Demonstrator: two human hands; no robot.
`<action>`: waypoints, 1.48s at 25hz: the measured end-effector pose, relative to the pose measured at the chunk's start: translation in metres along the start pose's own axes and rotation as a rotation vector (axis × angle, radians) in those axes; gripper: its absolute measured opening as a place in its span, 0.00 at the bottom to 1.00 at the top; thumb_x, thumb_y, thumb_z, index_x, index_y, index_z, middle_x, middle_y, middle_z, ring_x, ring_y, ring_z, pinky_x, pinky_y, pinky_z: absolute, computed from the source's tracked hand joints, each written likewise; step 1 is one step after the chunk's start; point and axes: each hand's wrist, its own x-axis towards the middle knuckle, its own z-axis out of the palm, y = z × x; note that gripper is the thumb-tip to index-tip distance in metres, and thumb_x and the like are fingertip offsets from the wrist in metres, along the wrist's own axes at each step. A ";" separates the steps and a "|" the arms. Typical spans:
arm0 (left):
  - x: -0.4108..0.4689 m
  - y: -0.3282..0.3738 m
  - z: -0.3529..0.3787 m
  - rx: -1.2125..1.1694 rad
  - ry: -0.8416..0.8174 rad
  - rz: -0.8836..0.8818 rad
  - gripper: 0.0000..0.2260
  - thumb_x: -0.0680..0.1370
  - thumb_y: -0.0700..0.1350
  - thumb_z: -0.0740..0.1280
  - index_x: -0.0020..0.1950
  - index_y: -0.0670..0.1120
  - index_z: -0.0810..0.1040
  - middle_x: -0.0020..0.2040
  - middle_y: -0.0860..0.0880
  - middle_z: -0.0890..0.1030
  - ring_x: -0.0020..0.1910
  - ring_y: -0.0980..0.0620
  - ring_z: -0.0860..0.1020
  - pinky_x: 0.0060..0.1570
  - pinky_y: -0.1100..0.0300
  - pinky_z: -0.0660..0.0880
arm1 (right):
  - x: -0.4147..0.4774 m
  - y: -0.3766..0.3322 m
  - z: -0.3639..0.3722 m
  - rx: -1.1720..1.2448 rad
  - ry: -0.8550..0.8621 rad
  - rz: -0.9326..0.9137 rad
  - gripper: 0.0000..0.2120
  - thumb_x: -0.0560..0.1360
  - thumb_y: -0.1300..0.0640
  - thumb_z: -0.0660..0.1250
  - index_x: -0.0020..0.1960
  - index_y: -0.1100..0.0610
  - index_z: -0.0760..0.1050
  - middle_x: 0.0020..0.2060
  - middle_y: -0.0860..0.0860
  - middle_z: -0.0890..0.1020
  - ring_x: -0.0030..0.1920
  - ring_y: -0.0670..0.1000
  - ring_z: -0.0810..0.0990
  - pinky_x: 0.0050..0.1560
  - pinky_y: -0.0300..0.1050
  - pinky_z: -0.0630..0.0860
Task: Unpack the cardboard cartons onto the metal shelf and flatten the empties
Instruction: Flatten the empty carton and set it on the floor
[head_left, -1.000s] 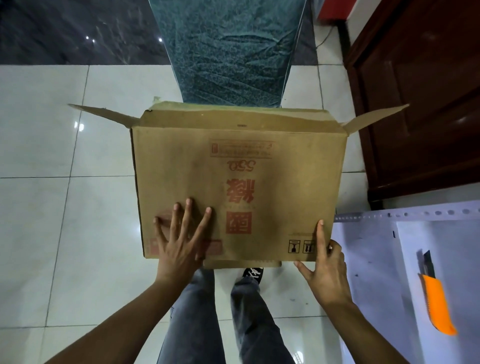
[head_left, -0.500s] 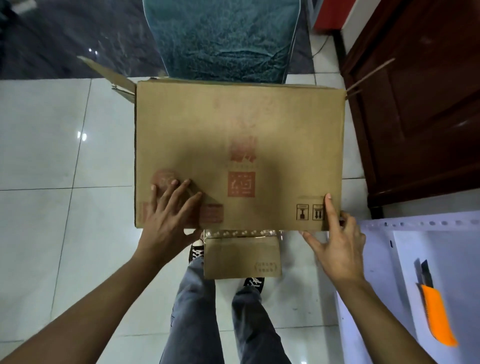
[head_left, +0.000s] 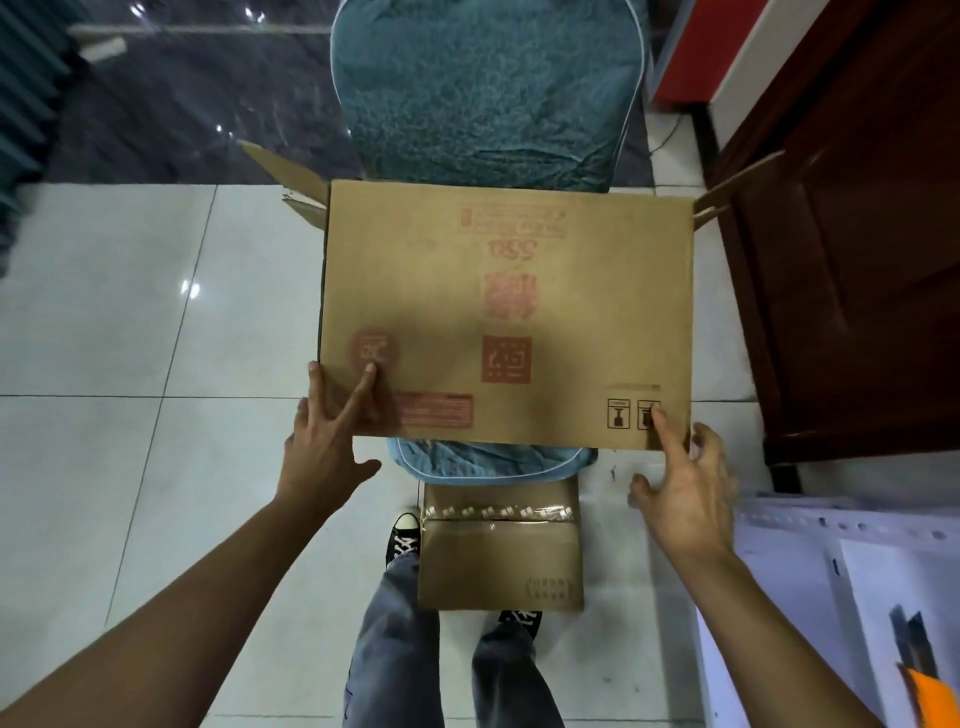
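The carton lies broad side up on the blue chair, long axis across the person and open flaps on the far side, while the left hand and right hand, equally near, touch its near corners with loose fingers and grip nothing.

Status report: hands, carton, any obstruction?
Left hand open, fingertips on large carton near corner. Right hand open, index finger on it. Carton lies on teal chair, far flaps open. By feet on floor: small taped carton.
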 end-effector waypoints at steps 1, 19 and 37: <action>0.000 0.000 0.005 -0.053 0.029 0.005 0.58 0.66 0.45 0.82 0.79 0.67 0.44 0.81 0.39 0.40 0.73 0.28 0.63 0.59 0.35 0.75 | 0.001 0.001 0.003 0.021 -0.011 0.030 0.47 0.71 0.56 0.78 0.81 0.41 0.55 0.74 0.63 0.62 0.70 0.66 0.66 0.70 0.64 0.66; 0.001 0.028 -0.090 -0.432 0.401 0.075 0.27 0.74 0.44 0.76 0.71 0.56 0.74 0.73 0.43 0.67 0.68 0.39 0.65 0.65 0.55 0.66 | 0.012 -0.037 -0.087 0.602 0.344 0.037 0.37 0.74 0.47 0.75 0.78 0.40 0.62 0.68 0.53 0.68 0.68 0.50 0.71 0.65 0.41 0.66; 0.036 0.076 -0.160 -0.566 0.537 -0.047 0.19 0.77 0.55 0.71 0.67 0.59 0.72 0.66 0.48 0.71 0.64 0.43 0.66 0.65 0.46 0.69 | 0.054 -0.075 -0.158 0.621 0.448 -0.090 0.37 0.71 0.59 0.76 0.76 0.50 0.66 0.69 0.58 0.70 0.70 0.55 0.71 0.68 0.37 0.63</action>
